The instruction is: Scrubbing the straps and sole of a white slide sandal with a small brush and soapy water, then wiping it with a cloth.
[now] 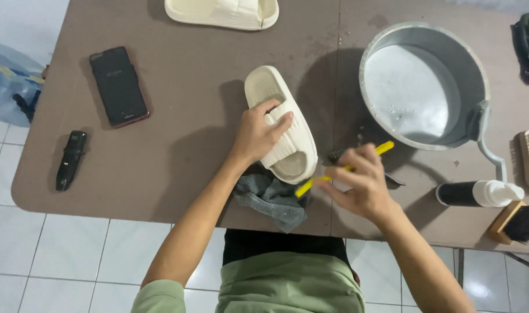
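My left hand presses one cream slipper onto the table, its long axis running away and leftward. My right hand, just right of it, pinches one yellow-handled brush, bristles probably near the heel. A second slipper lies well apart.

Matt, seemingly foam slipper; metal basin

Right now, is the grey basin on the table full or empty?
Nearly empty. The grey basin stands upright, and its pale bottom shows plainly with only a few drops or bubbles; whether a thin film of water remains, I cannot tell.
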